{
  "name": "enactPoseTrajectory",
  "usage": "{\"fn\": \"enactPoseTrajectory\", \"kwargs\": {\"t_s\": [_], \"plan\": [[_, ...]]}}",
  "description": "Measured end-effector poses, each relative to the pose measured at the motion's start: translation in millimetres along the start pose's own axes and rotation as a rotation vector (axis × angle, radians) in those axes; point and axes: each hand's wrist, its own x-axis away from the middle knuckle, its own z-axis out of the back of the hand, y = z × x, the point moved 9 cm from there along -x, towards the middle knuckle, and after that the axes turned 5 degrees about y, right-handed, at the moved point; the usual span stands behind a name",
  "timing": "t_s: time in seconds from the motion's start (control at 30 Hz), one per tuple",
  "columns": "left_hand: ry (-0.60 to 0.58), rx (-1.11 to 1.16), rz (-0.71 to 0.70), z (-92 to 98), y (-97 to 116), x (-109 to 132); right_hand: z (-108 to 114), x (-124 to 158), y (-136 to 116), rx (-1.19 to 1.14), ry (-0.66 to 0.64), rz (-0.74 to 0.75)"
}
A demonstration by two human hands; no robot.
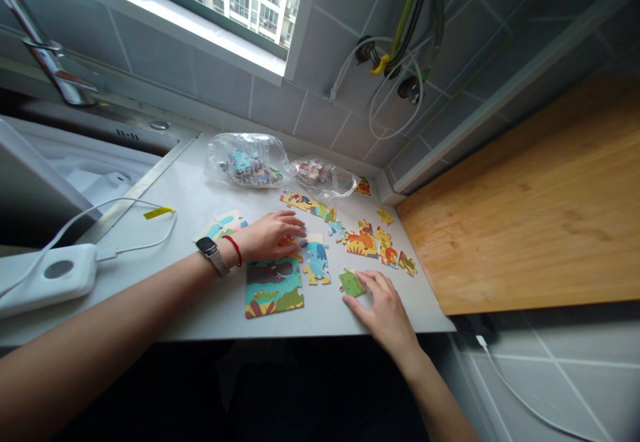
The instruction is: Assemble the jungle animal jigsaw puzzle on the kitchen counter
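My left hand point(273, 235) lies over the upper part of a partly joined jigsaw puzzle point(275, 289), its fingers stretched out and hiding some of the pieces. A crocodile and leaves are printed on the puzzle's lower part. Just right of it sits a blue elephant section point(317, 262), with a narrow gap between. My right hand point(387, 309) grips a green puzzle piece point(351, 283) between thumb and fingers, low over the counter near its front edge. More loose pieces point(361, 243), orange and yellow, are scattered beyond that hand.
Two clear plastic bags, one with blue pieces point(250, 162) and one with reddish pieces point(314, 172), lie at the back. A white power bank-like device point(50, 279) with a cable rests at left, beside the sink point(165, 169). A wooden board point(530, 209) borders the right side.
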Motion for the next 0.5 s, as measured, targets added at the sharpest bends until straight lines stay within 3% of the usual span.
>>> {"fn": "enactPoseTrajectory", "kwargs": {"t_s": [0.13, 0.27, 0.5], "plan": [[-0.097, -0.011, 0.014, -12.3, 5, 6, -2, -5, 2, -0.117, -0.014, -0.016], [-0.168, 0.009, 0.001, -22.2, 16, 9, -7, -18, -1, -0.226, -0.086, 0.064], [-0.218, 0.027, -0.028, -24.0, 27, 8, -27, -58, -4, -0.264, -0.186, 0.202]]}}
